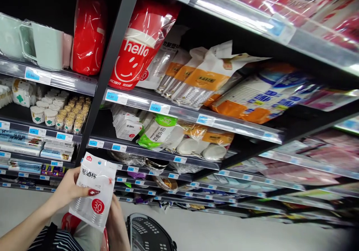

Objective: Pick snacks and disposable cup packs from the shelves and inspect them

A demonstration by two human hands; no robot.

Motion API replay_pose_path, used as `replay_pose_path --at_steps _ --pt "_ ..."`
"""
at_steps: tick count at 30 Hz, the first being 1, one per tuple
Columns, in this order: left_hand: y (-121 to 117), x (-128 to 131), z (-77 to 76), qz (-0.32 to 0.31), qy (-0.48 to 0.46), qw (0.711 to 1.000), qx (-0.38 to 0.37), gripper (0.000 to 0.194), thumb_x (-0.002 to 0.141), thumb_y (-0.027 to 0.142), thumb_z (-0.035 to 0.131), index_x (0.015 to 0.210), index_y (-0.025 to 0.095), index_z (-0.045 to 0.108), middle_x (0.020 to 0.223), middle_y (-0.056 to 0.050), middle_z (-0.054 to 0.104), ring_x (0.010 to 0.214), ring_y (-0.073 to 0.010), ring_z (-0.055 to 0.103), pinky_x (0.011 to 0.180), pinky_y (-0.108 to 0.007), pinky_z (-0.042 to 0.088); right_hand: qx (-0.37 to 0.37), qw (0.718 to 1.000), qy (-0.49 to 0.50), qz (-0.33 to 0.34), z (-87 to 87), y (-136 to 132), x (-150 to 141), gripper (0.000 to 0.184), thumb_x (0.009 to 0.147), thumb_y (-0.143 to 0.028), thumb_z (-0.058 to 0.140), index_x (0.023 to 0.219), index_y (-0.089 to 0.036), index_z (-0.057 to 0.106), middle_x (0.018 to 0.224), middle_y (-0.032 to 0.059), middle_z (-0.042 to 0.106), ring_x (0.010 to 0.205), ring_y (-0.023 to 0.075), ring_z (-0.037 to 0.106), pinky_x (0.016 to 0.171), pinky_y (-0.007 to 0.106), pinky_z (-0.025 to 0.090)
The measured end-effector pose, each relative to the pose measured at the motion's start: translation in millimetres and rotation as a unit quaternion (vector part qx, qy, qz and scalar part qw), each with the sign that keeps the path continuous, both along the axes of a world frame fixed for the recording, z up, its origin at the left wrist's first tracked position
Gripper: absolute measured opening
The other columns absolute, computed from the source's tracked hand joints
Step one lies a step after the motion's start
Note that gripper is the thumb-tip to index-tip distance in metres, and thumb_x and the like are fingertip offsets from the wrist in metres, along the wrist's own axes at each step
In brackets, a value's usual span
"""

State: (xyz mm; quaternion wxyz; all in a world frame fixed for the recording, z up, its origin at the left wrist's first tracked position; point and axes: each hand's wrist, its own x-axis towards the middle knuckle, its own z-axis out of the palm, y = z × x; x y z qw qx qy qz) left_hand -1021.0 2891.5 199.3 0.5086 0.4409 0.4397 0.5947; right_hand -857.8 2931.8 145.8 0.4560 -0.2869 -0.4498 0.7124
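Note:
My left hand (68, 186) grips a white plastic pack of small cups (94, 191) with a red round "30" label, thumb across its front. My right hand (115, 215) holds the same pack from below and behind, its fingers mostly hidden by the pack. Both hands are low in the left of the view, in front of black store shelves (193, 116). More white packs of the same kind (127, 126) lie on the shelf just above.
A red "hello" bag of cups (137, 53) stands on an upper shelf, with orange and white packs (196, 81) beside it. Mint mugs (46, 45) sit upper left, small jars (71, 112) below. A black shopping basket (148, 234) is at the bottom.

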Motion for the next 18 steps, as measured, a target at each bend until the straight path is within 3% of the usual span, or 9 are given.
replay_pose_path --at_steps 2,4,8,13,18 --pt "-1.6 -1.3 2.1 0.033 0.041 0.998 -0.016 0.036 0.058 0.03 0.08 0.088 0.015 0.068 0.089 -0.005 0.076 0.081 -0.0221 0.067 0.07 -0.026 0.05 0.012 0.998 0.052 0.04 9.8 -2.2 8.6 0.038 0.074 -0.054 0.063 0.086 -0.018 0.062 0.089 0.0088 0.068 0.083 0.0239 0.064 0.076 0.038 0.051" --pt "-2.3 -2.0 3.7 0.052 0.074 0.995 -0.033 0.037 0.058 0.033 0.08 0.087 0.014 0.068 0.088 -0.006 0.076 0.082 -0.0244 0.068 0.069 -0.027 0.051 0.052 0.994 0.077 0.051 20.2 -7.6 15.0 0.047 0.071 -0.059 0.064 0.098 -0.021 0.06 0.1 0.0097 0.066 0.096 0.0269 0.062 0.083 0.04 0.048" --pt "-2.0 -0.4 7.5 0.071 0.105 0.991 -0.045 0.039 0.058 0.034 0.08 0.089 0.014 0.067 0.091 -0.007 0.076 0.084 -0.0259 0.068 0.071 -0.029 0.051 0.08 0.996 0.012 0.032 28.6 -19.3 15.3 0.064 0.065 -0.048 0.076 0.118 -0.025 0.049 0.121 0.0097 0.06 0.11 0.027 0.057 0.092 0.04 0.045" --pt "-1.8 4.8 8.2 0.062 0.098 0.992 -0.049 0.04 0.059 0.035 0.078 0.091 0.015 0.066 0.092 -0.008 0.076 0.085 -0.0264 0.068 0.072 -0.03 0.051 0.078 0.995 -0.057 -0.013 25.0 -23.3 5.7 0.056 0.068 -0.036 0.077 0.116 -0.022 0.052 0.119 0.0098 0.062 0.108 0.0247 0.059 0.092 0.036 0.047" --pt "-1.7 6.2 5.9 0.067 0.11 0.99 -0.049 0.039 0.059 0.033 0.077 0.091 0.014 0.067 0.092 -0.008 0.075 0.084 -0.0265 0.067 0.073 -0.031 0.05 0.069 0.995 -0.041 -0.059 30.0 -25.3 0.9 0.051 0.066 -0.035 0.079 0.11 -0.02 0.057 0.111 0.0084 0.066 0.101 0.0232 0.063 0.088 0.033 0.049"
